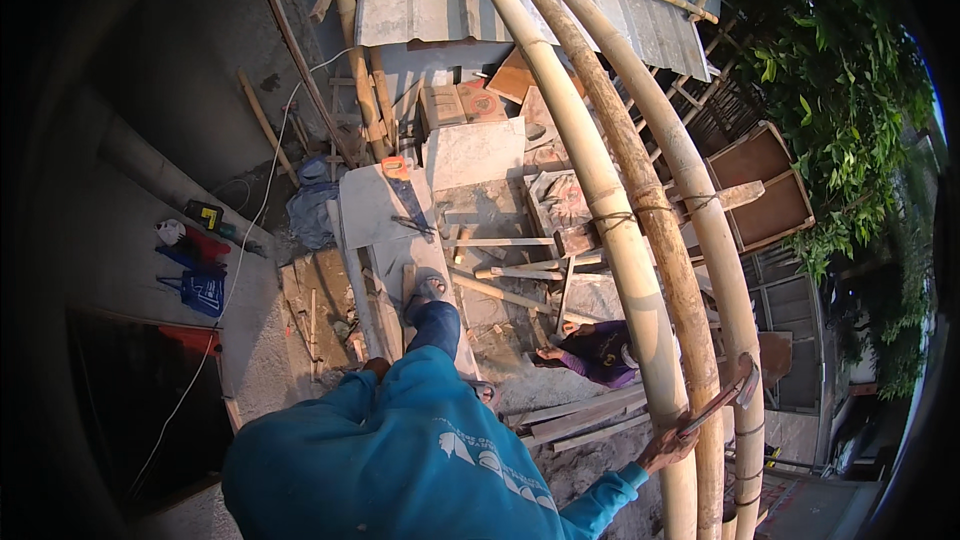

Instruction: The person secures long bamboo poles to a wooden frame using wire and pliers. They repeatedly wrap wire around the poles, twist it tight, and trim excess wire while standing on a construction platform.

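My right hand (pixel 664 448) is closed round the handle of a hammer (pixel 712 410), beside the nearest of three long bamboo poles (pixel 640 290). The hammer's metal head lies over the outer bamboo pole (pixel 738 325). Between these two runs a rougher, darker pole (pixel 668 240). Dark ties bind the poles in places. Only a small part of my left hand (pixel 377 367) shows past my blue shirt, and its fingers are hidden. My foot (pixel 430 287) stands on a plank platform (pixel 424 258). Farther along it lie an orange-handled saw (pixel 398 172) and a pair of pliers (pixel 413 227).
Below, another person (pixel 600 352) in a purple top is partly hidden by the poles. Loose timber (pixel 585 420) lies on the ground. Cardboard boxes (pixel 455 108) stand under a corrugated roof sheet (pixel 430 10). A white cable (pixel 262 205) hangs at left; leafy branches (pixel 840 70) crowd the right.
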Available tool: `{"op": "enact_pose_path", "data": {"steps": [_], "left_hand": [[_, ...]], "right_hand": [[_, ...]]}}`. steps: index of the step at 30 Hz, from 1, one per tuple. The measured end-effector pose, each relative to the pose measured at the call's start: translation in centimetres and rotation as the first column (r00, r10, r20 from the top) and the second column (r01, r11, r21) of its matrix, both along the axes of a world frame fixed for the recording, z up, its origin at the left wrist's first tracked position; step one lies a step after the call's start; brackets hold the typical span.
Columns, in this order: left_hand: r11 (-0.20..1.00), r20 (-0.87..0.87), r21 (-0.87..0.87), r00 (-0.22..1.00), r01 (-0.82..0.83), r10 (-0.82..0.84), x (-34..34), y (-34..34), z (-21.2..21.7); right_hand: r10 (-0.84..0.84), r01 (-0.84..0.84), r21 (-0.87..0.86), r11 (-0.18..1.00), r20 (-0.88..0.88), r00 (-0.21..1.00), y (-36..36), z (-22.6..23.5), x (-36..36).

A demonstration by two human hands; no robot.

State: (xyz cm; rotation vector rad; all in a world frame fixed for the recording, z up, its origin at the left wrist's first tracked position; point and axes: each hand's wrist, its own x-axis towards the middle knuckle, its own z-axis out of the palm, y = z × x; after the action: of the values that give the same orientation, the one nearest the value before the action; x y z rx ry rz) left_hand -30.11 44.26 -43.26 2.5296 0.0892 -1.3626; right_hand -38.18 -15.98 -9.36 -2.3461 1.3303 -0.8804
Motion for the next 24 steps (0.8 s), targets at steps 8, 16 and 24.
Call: {"op": "enact_pose_path", "data": {"steps": [8, 16, 24], "left_hand": [[0.927, 0.109, -0.215, 0.936, -0.306, 0.334, 11.0, -1.0, 6.3], [0.852, 0.08, -0.253, 0.868, -0.458, 0.491, 19.6, 3.4, 5.3], [0.758, 0.0, -0.234, 0.779, -0.609, 0.627, 27.0, 11.9, 6.0]], "right_hand": [[0.174, -0.254, 0.154, 0.955, 0.406, 0.897, 5.9, 6.1, 13.7], [0.193, -0.491, 0.425, 0.761, 0.573, 0.796, 15.4, 9.8, 34.6], [0.22, -0.452, 0.319, 0.833, 0.558, 0.8, 13.0, 5.3, 54.3]]}}
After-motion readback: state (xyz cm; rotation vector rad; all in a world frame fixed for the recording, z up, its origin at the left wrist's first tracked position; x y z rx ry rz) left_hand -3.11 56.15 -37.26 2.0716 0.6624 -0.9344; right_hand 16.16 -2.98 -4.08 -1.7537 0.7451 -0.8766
